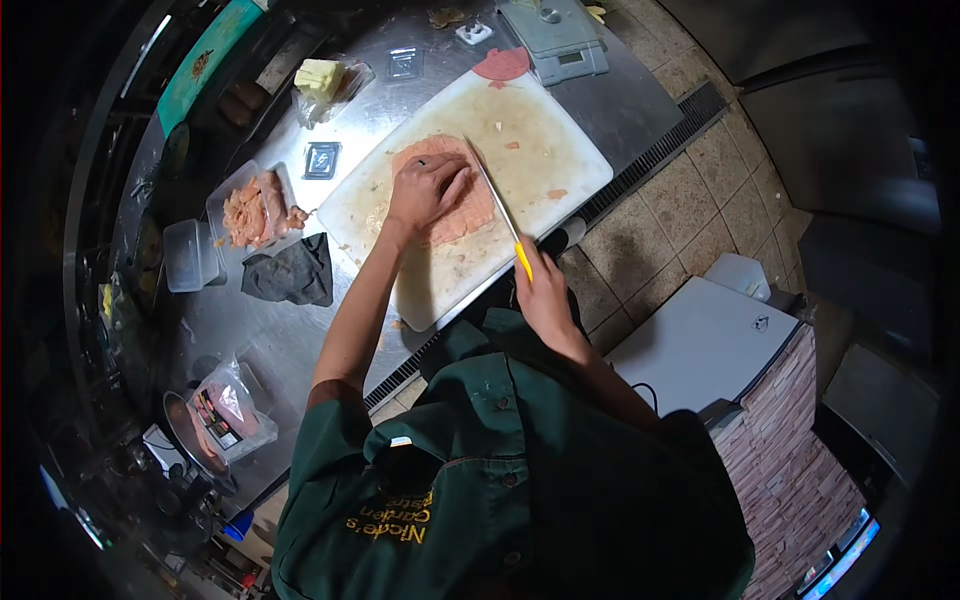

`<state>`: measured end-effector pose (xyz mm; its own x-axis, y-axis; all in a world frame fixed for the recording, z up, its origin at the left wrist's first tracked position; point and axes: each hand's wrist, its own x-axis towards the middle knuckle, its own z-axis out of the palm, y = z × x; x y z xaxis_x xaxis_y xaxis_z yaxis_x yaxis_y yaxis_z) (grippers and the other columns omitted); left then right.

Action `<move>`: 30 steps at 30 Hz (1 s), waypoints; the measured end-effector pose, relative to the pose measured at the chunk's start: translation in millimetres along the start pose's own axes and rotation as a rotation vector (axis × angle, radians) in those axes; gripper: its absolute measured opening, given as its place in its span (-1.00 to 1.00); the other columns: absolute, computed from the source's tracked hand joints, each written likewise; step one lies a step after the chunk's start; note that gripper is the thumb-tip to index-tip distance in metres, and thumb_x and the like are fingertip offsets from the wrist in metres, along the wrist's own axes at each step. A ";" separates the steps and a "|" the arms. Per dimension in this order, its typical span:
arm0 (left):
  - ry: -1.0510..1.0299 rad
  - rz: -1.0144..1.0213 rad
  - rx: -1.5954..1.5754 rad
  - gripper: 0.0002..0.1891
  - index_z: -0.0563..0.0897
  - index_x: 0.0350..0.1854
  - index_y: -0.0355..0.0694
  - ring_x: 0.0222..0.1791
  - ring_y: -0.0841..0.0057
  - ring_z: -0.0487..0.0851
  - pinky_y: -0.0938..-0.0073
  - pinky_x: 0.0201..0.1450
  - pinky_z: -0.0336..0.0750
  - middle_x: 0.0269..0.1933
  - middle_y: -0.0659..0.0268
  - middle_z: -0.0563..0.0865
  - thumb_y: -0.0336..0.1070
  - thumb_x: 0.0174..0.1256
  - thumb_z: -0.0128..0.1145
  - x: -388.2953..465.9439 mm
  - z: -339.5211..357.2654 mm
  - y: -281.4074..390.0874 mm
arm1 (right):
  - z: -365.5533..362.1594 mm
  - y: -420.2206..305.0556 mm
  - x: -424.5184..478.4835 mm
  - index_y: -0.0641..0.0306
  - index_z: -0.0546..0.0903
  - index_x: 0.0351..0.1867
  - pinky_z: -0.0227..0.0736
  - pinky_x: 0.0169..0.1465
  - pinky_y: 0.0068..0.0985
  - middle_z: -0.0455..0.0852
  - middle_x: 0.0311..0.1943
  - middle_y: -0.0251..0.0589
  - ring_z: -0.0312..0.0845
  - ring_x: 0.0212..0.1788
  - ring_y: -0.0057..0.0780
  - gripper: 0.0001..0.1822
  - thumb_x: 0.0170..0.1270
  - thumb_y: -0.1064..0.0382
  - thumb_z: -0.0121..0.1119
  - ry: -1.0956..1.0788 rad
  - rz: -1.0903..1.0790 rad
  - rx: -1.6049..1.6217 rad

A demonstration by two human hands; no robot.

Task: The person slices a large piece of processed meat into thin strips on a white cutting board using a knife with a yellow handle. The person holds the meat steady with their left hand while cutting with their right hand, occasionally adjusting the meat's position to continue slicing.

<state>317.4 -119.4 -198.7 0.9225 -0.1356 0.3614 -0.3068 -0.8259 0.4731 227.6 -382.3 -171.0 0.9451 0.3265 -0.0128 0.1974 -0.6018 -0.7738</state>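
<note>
A white cutting board (450,281) lies at an angle on a steel table. On it is a flat, pale pink sheet of what looks like meat (469,214). My left hand (429,186) rests on top of this sheet, fingers pointing to the right, pressing or lying on it. My right hand (545,289) holds a kitchen knife (495,186) by its yellow handle; the long narrow blade lies along the sheet's right edge. Small pink scraps (556,194) are scattered on the board. A round pink slice (501,64) overlaps the board's far corner.
Left of the board stand a plastic tub of raw meat pieces (251,214), a lidless-looking clear container (187,255) and a dark crumpled cloth (289,271). Butter-like block (320,79) on plastic and a kitchen scale (559,45) stand farther back. A packaged item (229,412) lies near a pan.
</note>
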 end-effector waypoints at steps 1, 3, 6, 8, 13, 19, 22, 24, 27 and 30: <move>0.003 -0.006 -0.007 -0.80 0.84 -0.15 -0.16 -0.12 0.22 0.82 0.27 0.05 0.66 -0.07 0.26 0.87 -0.17 0.41 0.27 1.1 -0.3 1.9 | -9.5 1.5 -15.0 0.30 0.47 0.41 0.62 0.03 -0.06 0.72 0.00 0.25 0.67 -0.03 0.30 -0.52 0.49 0.37 0.17 -0.052 0.070 -0.008; -0.021 -0.041 -0.021 -0.80 0.84 -0.16 -0.15 -0.14 0.21 0.81 0.26 0.04 0.66 -0.08 0.26 0.87 -0.18 0.41 0.27 1.5 -0.7 5.4 | -23.0 6.8 -40.0 0.30 0.50 0.39 0.62 0.02 -0.08 0.73 -0.04 0.24 0.69 -0.02 0.26 -0.53 0.47 0.38 0.20 -0.038 0.066 0.043; -0.081 -0.115 -0.044 -0.80 0.83 -0.14 -0.14 -0.16 0.17 0.81 0.24 0.00 0.66 -0.09 0.24 0.86 -0.17 0.41 0.26 12.7 -3.7 5.5 | -43.3 10.0 -67.5 0.31 0.54 0.36 0.63 0.02 -0.12 0.75 -0.07 0.23 0.72 -0.03 0.20 -0.54 0.45 0.40 0.22 -0.053 0.114 0.118; -0.103 -0.167 -0.064 -0.78 0.83 -0.09 -0.14 -0.13 0.14 0.80 0.23 -0.03 0.67 -0.10 0.20 0.84 -0.15 0.42 0.26 24.8 -5.2 3.5 | -62.1 6.9 -80.5 0.32 0.56 0.34 0.63 0.02 -0.18 0.76 -0.08 0.21 0.74 -0.01 0.14 -0.56 0.46 0.38 0.22 -0.067 0.132 0.154; -0.321 -0.083 0.131 -0.58 0.76 0.07 -0.07 0.08 0.13 0.72 0.08 0.23 0.52 0.09 0.21 0.75 0.01 0.23 0.37 53.5 -9.1 -7.7 | -116.0 -1.8 -96.8 0.38 0.57 0.31 0.61 0.09 -0.19 0.76 -0.01 0.23 0.76 0.03 0.10 -0.58 0.51 0.25 0.18 -0.135 0.272 0.032; -0.702 0.019 0.266 -0.48 0.68 0.12 -0.05 0.11 0.16 0.72 -0.04 0.16 0.49 0.03 0.23 0.76 0.06 0.15 0.42 89.9 -22.0 1.9 | -131.5 15.7 -100.9 0.40 0.59 0.32 0.60 0.13 -0.19 0.75 0.06 0.26 0.75 0.13 0.06 -0.57 0.51 0.24 0.18 -0.006 0.467 0.032; -0.857 -0.062 0.296 -0.53 0.68 0.03 -0.07 0.07 0.18 0.74 -0.08 0.07 0.50 -0.03 0.22 0.77 0.06 0.14 0.42 105.3 -22.8 11.0 | -124.7 21.3 -103.0 0.38 0.59 0.30 0.61 0.11 -0.19 0.77 0.02 0.24 0.76 0.08 0.09 -0.58 0.51 0.24 0.17 0.041 0.416 0.020; -0.951 -0.096 0.304 -0.54 0.66 -0.02 -0.08 0.03 0.18 0.75 -0.11 0.02 0.50 -0.06 0.22 0.78 0.08 0.15 0.43 115.1 -21.3 10.0 | -124.9 13.1 -102.4 0.36 0.59 0.29 0.61 0.11 -0.19 0.78 -0.01 0.23 0.76 0.06 0.11 -0.59 0.50 0.25 0.18 0.007 0.407 0.078; -0.900 0.021 0.245 -0.56 0.66 -0.06 -0.07 -0.01 0.17 0.77 -0.09 0.01 0.52 -0.08 0.25 0.78 0.12 0.19 0.41 118.7 -19.2 -0.3 | -114.7 23.5 -112.8 0.33 0.59 0.28 0.61 0.11 -0.19 0.78 -0.03 0.24 0.76 0.04 0.12 -0.60 0.49 0.26 0.19 0.022 0.395 0.089; -0.737 0.179 0.299 -0.62 0.66 -0.09 -0.07 -0.01 0.14 0.77 -0.06 0.02 0.55 -0.12 0.27 0.78 0.11 0.28 0.34 115.3 -12.4 -7.6 | -110.0 28.4 -114.9 0.37 0.60 0.27 0.61 0.14 -0.19 0.78 -0.01 0.24 0.75 0.05 0.13 -0.59 0.47 0.25 0.20 0.047 0.412 0.086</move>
<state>423.2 -122.0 -150.7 0.8145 -0.5189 -0.2594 -0.4850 -0.8545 0.1862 153.2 -517.1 -121.9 0.9516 0.0368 -0.3051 -0.2200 -0.6116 -0.7599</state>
